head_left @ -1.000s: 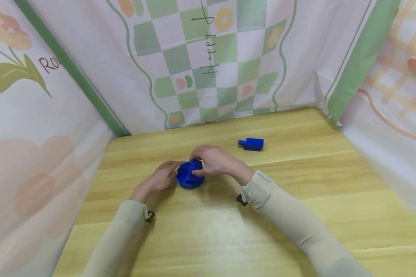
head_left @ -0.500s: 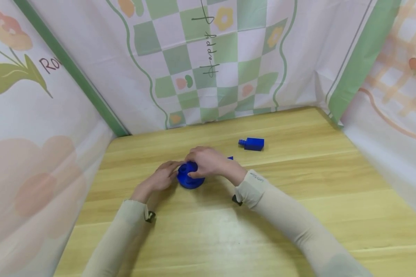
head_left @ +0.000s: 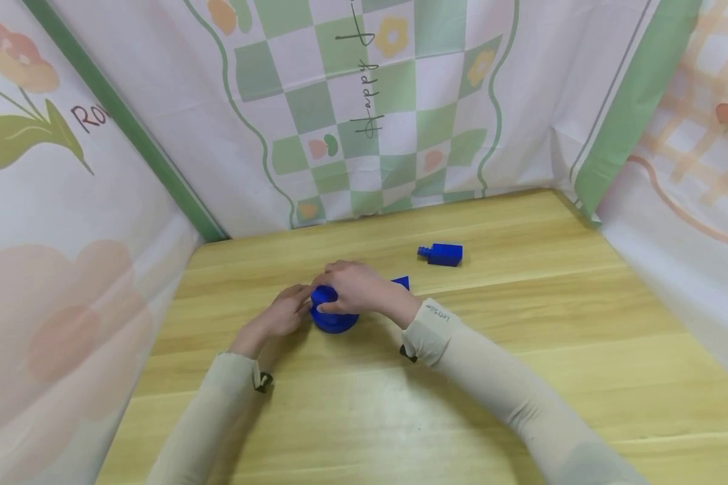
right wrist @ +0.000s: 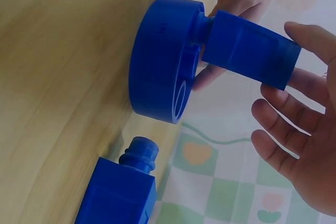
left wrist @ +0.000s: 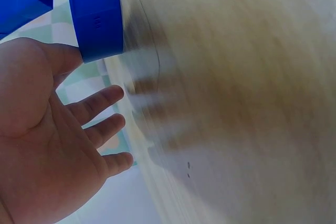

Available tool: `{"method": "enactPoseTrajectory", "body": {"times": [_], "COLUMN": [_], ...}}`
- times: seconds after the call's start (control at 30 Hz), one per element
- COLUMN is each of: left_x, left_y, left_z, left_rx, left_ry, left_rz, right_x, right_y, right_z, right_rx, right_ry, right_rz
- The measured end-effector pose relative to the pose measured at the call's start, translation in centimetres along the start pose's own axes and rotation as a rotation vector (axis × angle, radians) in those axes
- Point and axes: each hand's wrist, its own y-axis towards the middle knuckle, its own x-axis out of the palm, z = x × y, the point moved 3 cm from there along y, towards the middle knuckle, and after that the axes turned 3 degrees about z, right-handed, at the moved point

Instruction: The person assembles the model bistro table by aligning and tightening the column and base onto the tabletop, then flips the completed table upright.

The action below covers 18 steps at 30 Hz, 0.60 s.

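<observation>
A round blue base (head_left: 335,323) with round holes in its top lies flat on the table. Standing in one of these holes, slightly tilted, is a blue rectangular block (right wrist: 252,51); its narrow neck is mostly hidden inside the hole. My right hand (head_left: 359,289) pinches the block's upper end between thumb and fingers, and the other fingers hang loosely beside it. Against the left side of the base rests my left hand (head_left: 282,313), thumb touching the rim. Its other fingers are fairly straight and spread in the left wrist view (left wrist: 50,124).
Another blue block (head_left: 445,254) with a ridged neck lies toward the back right of the wooden table (head_left: 364,417). A further blue piece (head_left: 402,282) shows partly behind my right wrist. Printed cloth (head_left: 376,135) hangs around the table's back and sides.
My right hand has shifted left with the block, over the left part of the base. The piece behind the right wrist has come into sight. My left hand stays at the base.
</observation>
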Motion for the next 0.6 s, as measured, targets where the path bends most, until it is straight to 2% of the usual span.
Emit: {"method": "enactPoseTrajectory", "body": {"times": [0.23,0.5,0.6], "left_x": [-0.01,0.08,0.21], "left_y": [0.06,-0.02,-0.05], "left_z": [0.03,-0.05,-0.04], "left_rx": [0.02,-0.03,-0.031], "left_ry": [0.012,-0.007,0.005], "left_rz": [0.032,-0.008,-0.009], "right_x": [0.17,-0.09,0.14], "right_y": [-0.03,-0.2,-0.25], "right_z": [0.21,0.08,0.03], "right_rx": [0.004,0.019,0.031], "right_ry": [0.014,0.064,0.076], "right_rz": [-0.027,-0.024,-0.023]}}
